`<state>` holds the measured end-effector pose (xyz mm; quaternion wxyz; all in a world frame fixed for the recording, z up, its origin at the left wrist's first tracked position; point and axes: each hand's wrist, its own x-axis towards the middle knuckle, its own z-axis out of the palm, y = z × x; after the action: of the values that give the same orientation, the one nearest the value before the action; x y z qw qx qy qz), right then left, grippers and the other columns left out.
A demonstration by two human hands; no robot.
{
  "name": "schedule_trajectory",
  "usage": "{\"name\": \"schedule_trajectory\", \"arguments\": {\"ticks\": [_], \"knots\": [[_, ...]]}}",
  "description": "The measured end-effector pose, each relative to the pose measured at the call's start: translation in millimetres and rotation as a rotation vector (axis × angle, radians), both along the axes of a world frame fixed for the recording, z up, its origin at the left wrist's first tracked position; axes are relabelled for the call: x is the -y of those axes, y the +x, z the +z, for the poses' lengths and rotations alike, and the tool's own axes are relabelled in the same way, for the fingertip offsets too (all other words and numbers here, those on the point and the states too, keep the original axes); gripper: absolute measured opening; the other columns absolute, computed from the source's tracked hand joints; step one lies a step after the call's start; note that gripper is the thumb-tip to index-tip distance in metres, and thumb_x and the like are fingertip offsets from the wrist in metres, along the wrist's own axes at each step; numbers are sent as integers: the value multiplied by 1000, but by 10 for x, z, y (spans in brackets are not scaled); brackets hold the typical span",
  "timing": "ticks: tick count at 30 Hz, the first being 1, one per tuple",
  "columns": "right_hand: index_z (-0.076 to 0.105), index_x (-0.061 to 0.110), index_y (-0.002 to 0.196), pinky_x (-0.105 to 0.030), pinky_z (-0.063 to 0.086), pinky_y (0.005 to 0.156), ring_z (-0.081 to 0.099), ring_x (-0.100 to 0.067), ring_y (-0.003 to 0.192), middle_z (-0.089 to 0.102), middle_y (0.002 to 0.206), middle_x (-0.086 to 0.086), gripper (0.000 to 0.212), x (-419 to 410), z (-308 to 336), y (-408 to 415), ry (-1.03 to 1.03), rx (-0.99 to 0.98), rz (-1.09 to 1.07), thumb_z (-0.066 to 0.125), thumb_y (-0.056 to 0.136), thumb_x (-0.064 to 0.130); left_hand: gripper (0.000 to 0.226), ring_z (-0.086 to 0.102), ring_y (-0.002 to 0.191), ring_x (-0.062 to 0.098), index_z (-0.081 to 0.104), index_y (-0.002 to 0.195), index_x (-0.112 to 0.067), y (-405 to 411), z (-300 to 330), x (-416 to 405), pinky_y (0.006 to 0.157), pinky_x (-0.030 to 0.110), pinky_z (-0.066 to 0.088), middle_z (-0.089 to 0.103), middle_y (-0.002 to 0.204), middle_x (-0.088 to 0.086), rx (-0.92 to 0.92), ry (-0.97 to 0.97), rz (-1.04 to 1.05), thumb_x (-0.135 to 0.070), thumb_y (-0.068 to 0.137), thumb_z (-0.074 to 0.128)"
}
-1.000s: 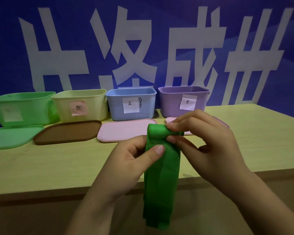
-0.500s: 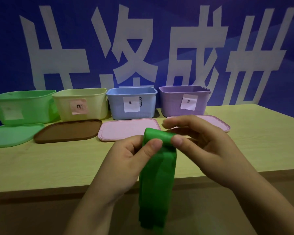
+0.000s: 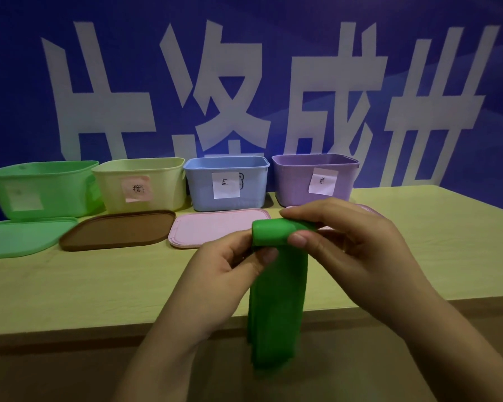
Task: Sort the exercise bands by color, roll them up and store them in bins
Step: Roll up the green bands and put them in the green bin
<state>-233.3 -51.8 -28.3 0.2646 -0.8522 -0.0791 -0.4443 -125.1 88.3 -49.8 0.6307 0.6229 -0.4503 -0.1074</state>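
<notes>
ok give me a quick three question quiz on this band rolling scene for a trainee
1. True or false: the long green stretchy exercise band is fully rolled up.
2. Which open plastic bin stands furthest left: A the green bin, B the pale yellow bin, C the light blue bin, D the purple bin?
3. Fill in: the left hand and right hand both pinch the band's ____ end.

Key
1. False: only the top is rolled, the rest hangs past the wooden table edge.
2. A.
3. Rolled (upper).
</notes>
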Motion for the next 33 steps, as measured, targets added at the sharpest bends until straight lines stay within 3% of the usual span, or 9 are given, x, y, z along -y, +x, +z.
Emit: {"name": "schedule_trajectory", "arguments": {"ticks": [4,7,11,17,20,24,26,30,33], "knots": [[64,20,112,-9,47,83,58,-2,98,63,102,13,32,-62,-89,61,-64,105,-96,54,85,33,23,65,95,-2,66,100,-33,-41,14,17,82,15,49,72,95,-18,10,-8,18,-28,79,58],[65,17,110,-3,42,84,55,0,98,62,101,13,30,-84,-102,77,-92,141,-134,54,86,30,22,65,94,0,66,100,-32,-73,-2,42,85,21,49,72,95,-16,3,-5,54,-15,87,59],[65,19,111,-6,44,83,56,-1,97,63,101,12,30,-72,-71,70,-91,125,-106,53,86,31,22,66,91,3,67,93,-34,-74,-10,37,84,28,50,73,91,-15,-9,-11,105,-14,87,59],[67,12,107,-6,43,82,58,-2,93,64,97,10,27,-23,-6,-6,-171,169,-154,56,87,25,18,68,84,4,68,91,-31,-49,98,-42,72,17,51,73,86,-13,60,23,34,-17,86,58],[68,10,105,-7,42,84,56,-1,93,65,96,8,26,-42,-30,14,-203,180,-184,57,87,25,15,69,81,5,69,90,-25,-58,101,-46,68,17,52,74,84,-9,-3,3,-1,-18,82,59],[68,13,107,-41,52,87,57,-4,96,69,100,4,28,-47,-107,73,-237,171,-236,56,86,27,22,70,79,10,69,91,-17,-58,55,-20,67,19,53,75,83,-3,-117,-25,-52,-22,71,61],[67,13,107,-53,49,91,57,-6,98,69,102,3,29,-49,-143,83,-246,168,-242,55,86,28,26,70,80,13,69,91,-12,-49,29,-19,68,22,54,75,83,1,-177,-32,-80,-21,67,63],[68,14,108,-57,45,95,56,-6,103,68,104,4,29,-50,-184,75,-266,157,-219,55,85,28,31,71,81,18,72,88,-12,-26,27,-44,69,25,54,75,85,5,-220,-11,-101,-28,61,72],[69,15,107,-49,47,96,57,-6,102,68,104,3,29,-31,-202,57,-270,157,-183,55,85,28,35,71,81,17,76,80,-21,-29,47,-44,70,29,54,75,83,2,-157,11,-51,-44,55,78]]}}
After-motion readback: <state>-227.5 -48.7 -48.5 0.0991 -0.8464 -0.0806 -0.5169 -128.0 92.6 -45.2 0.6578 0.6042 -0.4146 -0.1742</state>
